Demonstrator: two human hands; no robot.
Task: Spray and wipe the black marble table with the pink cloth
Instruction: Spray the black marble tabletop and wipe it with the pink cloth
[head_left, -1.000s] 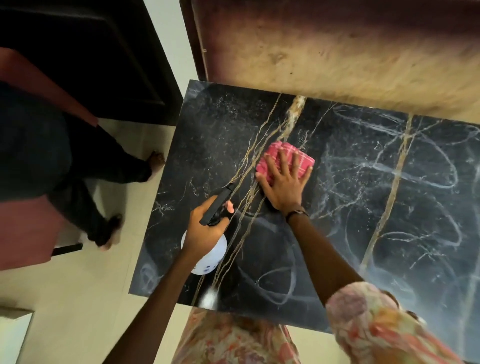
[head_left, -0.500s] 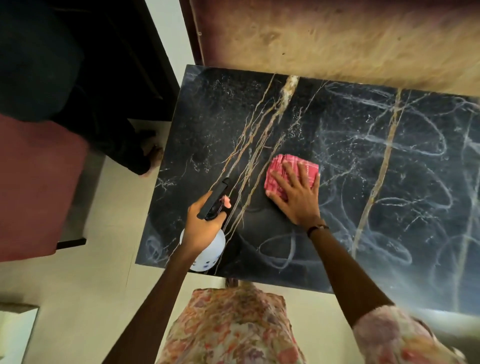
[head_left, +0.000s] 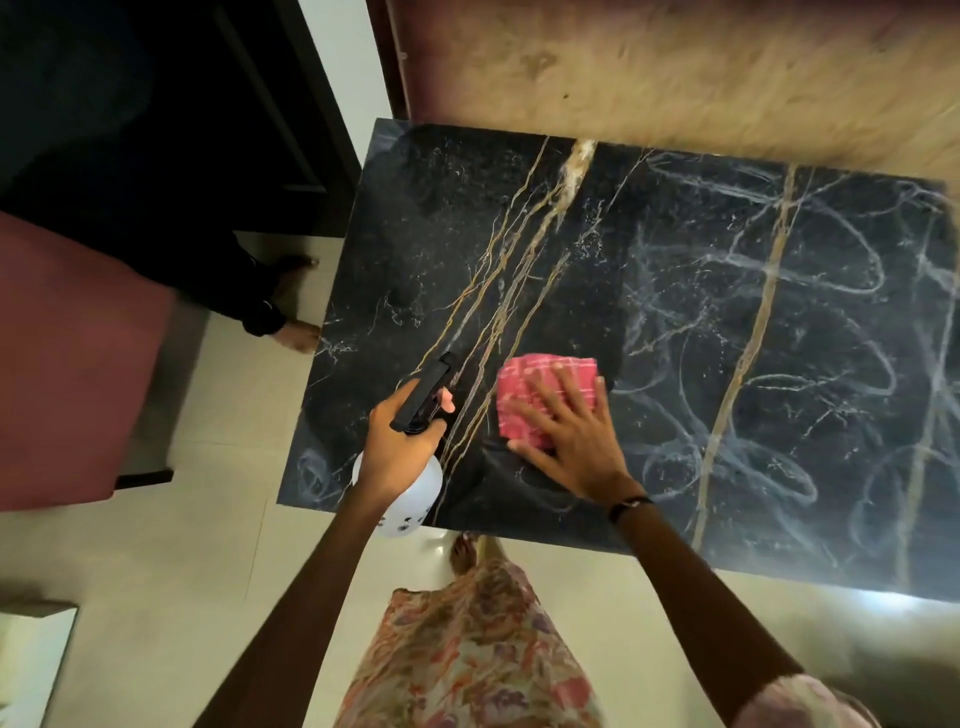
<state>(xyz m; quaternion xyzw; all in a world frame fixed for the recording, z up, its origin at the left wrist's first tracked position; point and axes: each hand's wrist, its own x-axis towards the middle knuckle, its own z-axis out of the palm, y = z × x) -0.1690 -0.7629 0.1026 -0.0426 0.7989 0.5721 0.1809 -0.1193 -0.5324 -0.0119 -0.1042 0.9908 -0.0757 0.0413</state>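
The black marble table (head_left: 701, 312) with gold veins fills the middle and right of the view, streaked with whitish wipe marks on its right half. A folded pink checked cloth (head_left: 524, 382) lies on it near the front left. My right hand (head_left: 571, 441) presses flat on the cloth, fingers spread. My left hand (head_left: 400, 447) grips the neck of a white spray bottle (head_left: 410, 499) with a black trigger head, held over the table's front left corner.
Another person's dark trouser legs and bare feet (head_left: 291, 296) stand at the table's left edge. A maroon seat (head_left: 67, 364) is at far left. A beige rug (head_left: 675, 73) lies beyond the table. Cream floor tiles (head_left: 156, 597) lie in front.
My right hand has slid the cloth across the marble toward the front edge, closer to the spray bottle. The left hand keeps holding the bottle in about the same place.
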